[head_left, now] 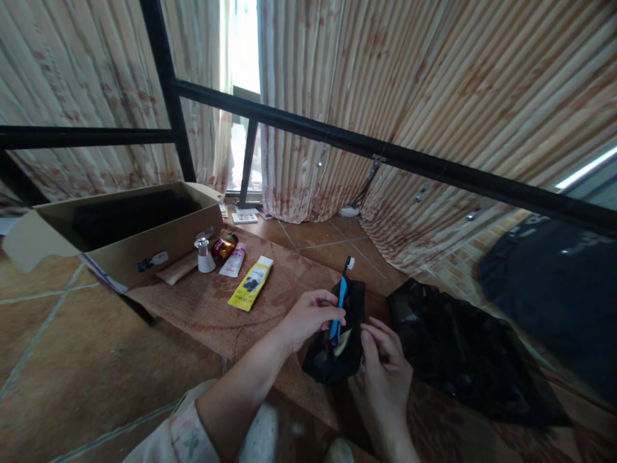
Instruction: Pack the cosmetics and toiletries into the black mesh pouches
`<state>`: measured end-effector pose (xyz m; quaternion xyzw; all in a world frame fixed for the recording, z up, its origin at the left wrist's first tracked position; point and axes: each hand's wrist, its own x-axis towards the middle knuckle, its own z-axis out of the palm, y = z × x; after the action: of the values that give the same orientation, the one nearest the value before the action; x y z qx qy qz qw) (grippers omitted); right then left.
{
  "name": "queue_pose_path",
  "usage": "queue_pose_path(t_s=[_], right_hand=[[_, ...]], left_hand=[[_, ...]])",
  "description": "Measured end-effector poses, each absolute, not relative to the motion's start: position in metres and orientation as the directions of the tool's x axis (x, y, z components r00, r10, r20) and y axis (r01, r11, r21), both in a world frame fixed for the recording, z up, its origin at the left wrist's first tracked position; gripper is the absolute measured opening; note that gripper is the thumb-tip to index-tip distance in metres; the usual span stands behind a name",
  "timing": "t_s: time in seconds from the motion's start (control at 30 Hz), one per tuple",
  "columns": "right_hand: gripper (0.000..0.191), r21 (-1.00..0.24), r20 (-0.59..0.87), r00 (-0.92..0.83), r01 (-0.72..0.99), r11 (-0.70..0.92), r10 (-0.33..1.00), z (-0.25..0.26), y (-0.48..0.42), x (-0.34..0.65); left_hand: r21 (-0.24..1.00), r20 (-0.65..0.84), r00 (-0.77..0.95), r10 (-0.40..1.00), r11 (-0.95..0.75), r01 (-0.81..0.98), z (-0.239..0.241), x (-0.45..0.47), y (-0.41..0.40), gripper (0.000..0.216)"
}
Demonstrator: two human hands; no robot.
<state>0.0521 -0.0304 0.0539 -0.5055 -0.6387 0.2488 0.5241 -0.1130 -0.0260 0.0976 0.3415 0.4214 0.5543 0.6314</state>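
Note:
In the head view my left hand [311, 316] pinches a blue and black toothbrush [341, 296] between thumb and fingers, its bristle head pointing up. The brush stands over a small black pouch [355, 302] on the cloth-covered surface. Something pale [342, 343] shows at the pouch's opening. At the pouch's right edge my right hand [388, 366] has its thumb and fingertips closed on the black fabric. A yellow tube [251, 283] lies to the left of my hands, with a pink and white tube [233, 260] beyond it.
An open cardboard box [164, 247] with dark contents sits at the left end. Beside it are a white bottle with a silver top [205, 256], an amber jar [224, 245] and a tan tube [178, 268]. A crumpled black bag [463, 347] lies at right. A dark rail [308, 126] crosses behind.

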Motion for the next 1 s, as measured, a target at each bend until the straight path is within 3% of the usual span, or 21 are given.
queue_pose_path(t_s=[0.47,1.0], right_hand=[[0.025,-0.854,0.407,0.055,0.376,0.358,0.912,0.054,-0.032,0.052],[0.024,-0.844,0.420,0.049,0.389,0.370,0.906,0.052,-0.031,0.054]], left_hand=[[0.944,-0.113,0.093,0.989,0.136,-0.300,0.100,-0.119,-0.030,0.043],[0.950,-0.098,0.220,0.971,0.157,-0.271,0.105,-0.130,-0.032,0.030]])
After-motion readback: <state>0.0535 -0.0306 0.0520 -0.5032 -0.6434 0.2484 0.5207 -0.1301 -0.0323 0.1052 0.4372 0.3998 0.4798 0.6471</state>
